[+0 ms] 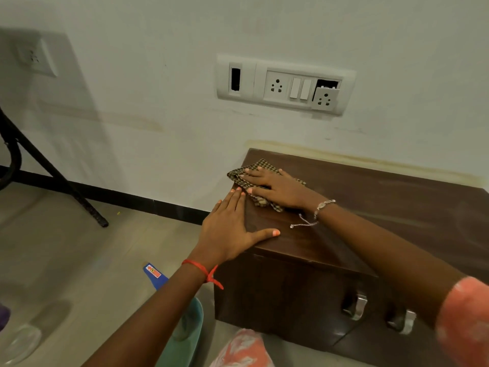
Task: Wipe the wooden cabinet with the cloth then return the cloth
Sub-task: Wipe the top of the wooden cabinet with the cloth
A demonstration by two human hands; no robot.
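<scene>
My right hand [277, 188] pressing the cloth [236, 174] flat, fingers spread, hiding its middle, left hand [229, 229] resting straight-fingered on the cabinet [383, 207], left edge, its right end cut off.

A: Can any text, brand or number be read?

B: No word or number can be read. Only a red label [153, 271] is seen, on a blue object [159, 281] that lies on the floor [79, 247]. A pale arrow-like mark is printed on it; the small print beside it is too blurred to be told.
</scene>
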